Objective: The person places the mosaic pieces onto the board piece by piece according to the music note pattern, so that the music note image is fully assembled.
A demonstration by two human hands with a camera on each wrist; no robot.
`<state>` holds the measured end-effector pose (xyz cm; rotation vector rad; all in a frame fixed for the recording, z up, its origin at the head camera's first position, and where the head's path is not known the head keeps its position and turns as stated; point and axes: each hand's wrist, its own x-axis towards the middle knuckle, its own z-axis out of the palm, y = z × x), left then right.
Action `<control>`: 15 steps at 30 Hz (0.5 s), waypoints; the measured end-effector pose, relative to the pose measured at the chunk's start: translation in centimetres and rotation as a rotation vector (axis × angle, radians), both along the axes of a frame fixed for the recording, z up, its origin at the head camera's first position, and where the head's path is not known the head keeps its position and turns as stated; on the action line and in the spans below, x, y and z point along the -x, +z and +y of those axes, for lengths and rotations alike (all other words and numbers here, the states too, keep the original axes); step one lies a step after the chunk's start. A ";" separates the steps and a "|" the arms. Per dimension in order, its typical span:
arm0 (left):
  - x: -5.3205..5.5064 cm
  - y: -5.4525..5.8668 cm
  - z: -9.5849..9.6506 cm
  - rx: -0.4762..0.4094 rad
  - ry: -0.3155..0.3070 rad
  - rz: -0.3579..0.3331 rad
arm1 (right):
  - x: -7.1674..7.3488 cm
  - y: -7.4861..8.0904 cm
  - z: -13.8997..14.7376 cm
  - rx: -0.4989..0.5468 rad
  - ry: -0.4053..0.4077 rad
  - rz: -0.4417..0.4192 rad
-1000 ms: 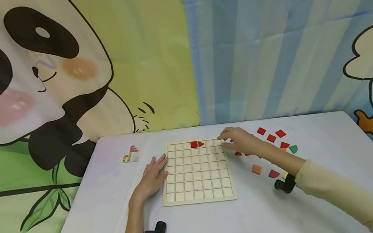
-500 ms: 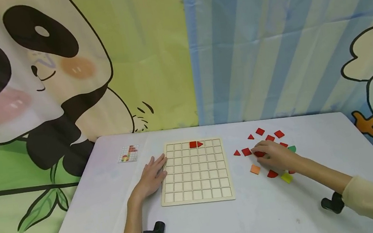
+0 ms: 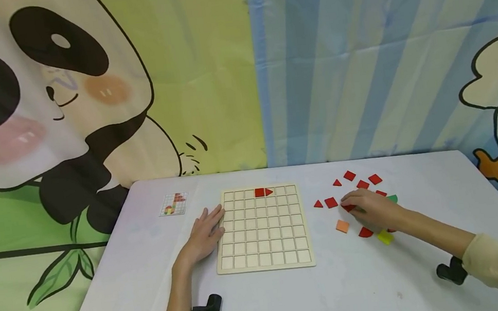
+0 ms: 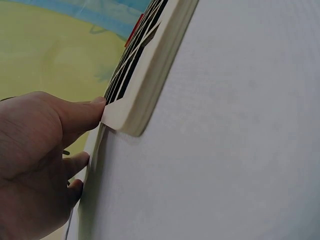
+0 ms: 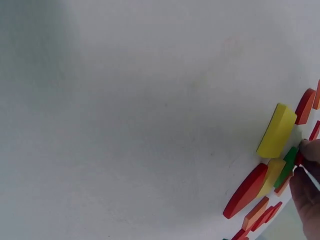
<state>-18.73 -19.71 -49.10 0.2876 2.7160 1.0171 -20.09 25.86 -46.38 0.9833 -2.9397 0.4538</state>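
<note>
The pale wooden grid board (image 3: 266, 268) lies flat mid-table. In its top row sit a red square piece (image 3: 259, 192) and a red triangle piece (image 3: 269, 192), side by side. My left hand (image 3: 203, 236) rests with spread fingers against the board's left edge; in the left wrist view its thumb (image 4: 82, 116) touches the board's corner. To the right of the board, my right hand (image 3: 372, 209) is down among the loose coloured pieces. Its thumb and finger pinch a red piece (image 3: 347, 207), partly hidden by the fingertips, so its full shape cannot be told.
Around the right hand lie several pieces, among them an orange square (image 3: 342, 226), a yellow piece (image 3: 385, 237), a red rounded piece (image 3: 365, 232) and a green piece (image 3: 393, 199). A small printed pattern card (image 3: 173, 204) lies left of the board.
My right hand has moved from the board's upper right edge to the scattered pieces on the right, and over the last half second it has barely shifted. The left hand stays put.
</note>
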 end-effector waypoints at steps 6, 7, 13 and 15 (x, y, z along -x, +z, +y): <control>0.1 0.0 0.0 0.010 0.006 0.015 | 0.7 -0.5 0.4 -0.008 0.075 0.098; 0.1 0.0 0.0 0.010 0.007 0.018 | 0.8 -0.5 0.3 0.001 0.078 0.114; 0.0 -0.1 0.0 -0.002 0.006 0.021 | 0.7 0.2 -2.5 0.083 0.036 0.014; 0.0 -0.1 0.0 -0.004 0.004 0.020 | 0.7 0.6 -4.2 0.104 0.034 -0.048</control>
